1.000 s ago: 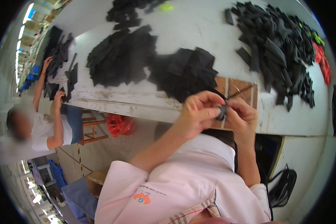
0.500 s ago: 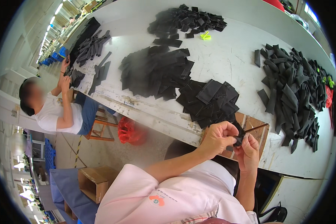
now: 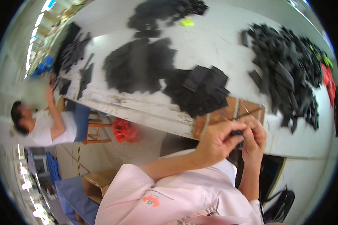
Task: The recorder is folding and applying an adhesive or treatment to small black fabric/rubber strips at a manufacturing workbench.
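My left hand (image 3: 218, 141) and my right hand (image 3: 254, 139) meet over the table's near edge, thumbs and fingers pinched together. Between them is a small black fabric piece (image 3: 236, 133), mostly covered by the fingers. Beneath and beyond the hands lies a brown board (image 3: 211, 120) with pale strips across it. A pile of flat black fabric pieces (image 3: 204, 84) overlaps the board's far left corner, and a larger black pile (image 3: 137, 65) lies left of that. Motion blurs the fingertips, so exact finger contact is unclear.
Folded black strips (image 3: 281, 71) are heaped at the right, near a red bag (image 3: 328, 82). More black pieces (image 3: 157, 15) and a bright yellow-green item (image 3: 187, 21) lie at the back. A co-worker (image 3: 45, 123) sits at the left, beyond a red plastic bag (image 3: 123, 129).
My view has shifted, so the table and piles appear higher and further left. Both hands stay together on the black fabric piece, which shows less between the fingers now.
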A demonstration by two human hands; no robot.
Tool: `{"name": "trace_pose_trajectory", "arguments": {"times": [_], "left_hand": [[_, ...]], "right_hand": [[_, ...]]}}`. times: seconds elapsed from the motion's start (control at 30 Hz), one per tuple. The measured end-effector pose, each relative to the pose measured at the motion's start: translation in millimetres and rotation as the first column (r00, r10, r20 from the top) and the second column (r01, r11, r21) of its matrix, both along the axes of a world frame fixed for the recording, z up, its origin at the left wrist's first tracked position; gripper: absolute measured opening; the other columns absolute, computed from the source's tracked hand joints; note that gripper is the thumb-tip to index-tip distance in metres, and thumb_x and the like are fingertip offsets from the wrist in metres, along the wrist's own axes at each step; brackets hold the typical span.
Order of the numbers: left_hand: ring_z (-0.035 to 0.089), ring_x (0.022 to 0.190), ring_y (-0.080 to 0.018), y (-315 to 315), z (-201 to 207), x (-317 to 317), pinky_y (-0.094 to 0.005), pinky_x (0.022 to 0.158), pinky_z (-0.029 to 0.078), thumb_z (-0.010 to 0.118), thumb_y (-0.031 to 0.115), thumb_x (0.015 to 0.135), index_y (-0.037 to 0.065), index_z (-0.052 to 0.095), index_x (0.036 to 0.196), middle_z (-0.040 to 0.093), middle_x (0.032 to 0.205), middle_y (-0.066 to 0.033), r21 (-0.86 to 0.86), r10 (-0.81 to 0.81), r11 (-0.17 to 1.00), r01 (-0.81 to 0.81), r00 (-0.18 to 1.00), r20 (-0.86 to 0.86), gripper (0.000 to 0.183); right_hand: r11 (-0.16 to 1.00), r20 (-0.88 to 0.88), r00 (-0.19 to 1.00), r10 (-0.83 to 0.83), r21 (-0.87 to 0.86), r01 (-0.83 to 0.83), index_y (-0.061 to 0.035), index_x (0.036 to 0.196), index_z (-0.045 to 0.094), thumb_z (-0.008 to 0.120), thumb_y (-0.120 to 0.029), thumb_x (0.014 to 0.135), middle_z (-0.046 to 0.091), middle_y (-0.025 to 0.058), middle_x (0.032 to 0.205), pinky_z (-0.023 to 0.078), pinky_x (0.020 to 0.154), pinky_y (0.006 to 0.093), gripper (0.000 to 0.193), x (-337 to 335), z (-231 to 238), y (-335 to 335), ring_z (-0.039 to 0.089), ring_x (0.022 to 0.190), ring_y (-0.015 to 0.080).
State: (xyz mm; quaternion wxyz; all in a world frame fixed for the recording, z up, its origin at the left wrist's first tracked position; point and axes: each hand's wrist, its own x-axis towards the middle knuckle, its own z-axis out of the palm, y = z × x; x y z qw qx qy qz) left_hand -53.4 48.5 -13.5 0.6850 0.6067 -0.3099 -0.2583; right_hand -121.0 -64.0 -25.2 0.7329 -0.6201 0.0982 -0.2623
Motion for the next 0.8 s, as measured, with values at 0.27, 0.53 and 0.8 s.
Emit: {"name": "trace_pose_trajectory", "arguments": {"times": [0.27,0.53,0.8], "left_hand": [[0.028,0.031,-0.0014,-30.8,31.0,60.0,-0.0172,0.030,0.021,0.042,0.005,0.087,0.004,0.052,0.100,0.051,0.060,-0.0011,-0.645,-0.646,0.764,0.022,0.038,-0.763,0.016],[0.030,0.030,-0.0014,-39.4,-28.9,59.3,-0.0168,0.030,0.021,0.039,0.005,0.087,0.001,0.052,0.099,0.055,0.066,-0.0052,-0.441,-0.441,0.897,-0.015,0.035,-0.897,0.018],[0.033,0.034,-0.0033,-27.1,-34.9,56.0,-0.0187,0.033,0.027,0.042,0.005,0.087,0.001,0.045,0.111,0.057,0.086,-0.0108,-0.611,-0.627,0.778,0.145,0.218,-0.748,0.024]], "right_hand": [[0.965,-0.264,0.958,-0.113,-0.260,0.041,-0.0018,0.071,0.049,0.051,-0.016,0.084,0.041,-0.0025,0.061,0.029,0.050,0.0181,0.019,23.9,59.7,-37.0,0.035,0.057,0.0054],[0.894,-0.277,0.928,0.248,0.433,-0.110,-0.0064,0.071,0.052,0.052,-0.030,0.086,0.039,-0.0043,0.061,0.027,0.047,0.0180,0.028,21.5,-14.8,-44.1,0.032,0.055,0.0034],[0.924,-0.295,0.882,0.366,0.227,-0.308,-0.0045,0.069,0.051,0.053,-0.027,0.085,0.039,-0.0041,0.056,0.028,0.048,0.0194,0.028,29.3,-17.2,-61.3,0.034,0.053,0.0051]]}}
